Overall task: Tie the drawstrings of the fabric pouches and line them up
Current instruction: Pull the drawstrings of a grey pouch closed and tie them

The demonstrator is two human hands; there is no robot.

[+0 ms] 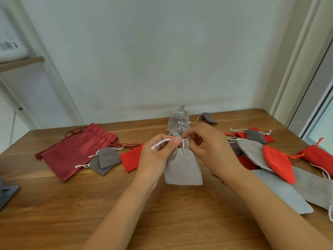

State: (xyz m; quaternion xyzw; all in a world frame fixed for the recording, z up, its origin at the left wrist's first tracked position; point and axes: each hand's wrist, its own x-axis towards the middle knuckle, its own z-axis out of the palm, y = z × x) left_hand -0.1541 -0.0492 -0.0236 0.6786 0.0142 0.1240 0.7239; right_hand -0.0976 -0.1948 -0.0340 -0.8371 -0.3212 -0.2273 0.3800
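A light grey pouch [182,168] lies on the wooden table [90,204] in front of me, its neck gathered. My left hand [160,156] pinches one white drawstring end [160,143], which sticks out to the left. My right hand [207,147] pinches the other cord at the pouch's neck. Behind my hands a row of tied light grey pouches [178,121] runs toward the wall. My fingers hide the knot area.
On the left lie a big dark red pouch [75,152], two small dark grey pouches [104,160] and a bright red pouch [130,159]. On the right is a heap of grey and red pouches [270,157]. One dark grey pouch [209,117] lies by the wall.
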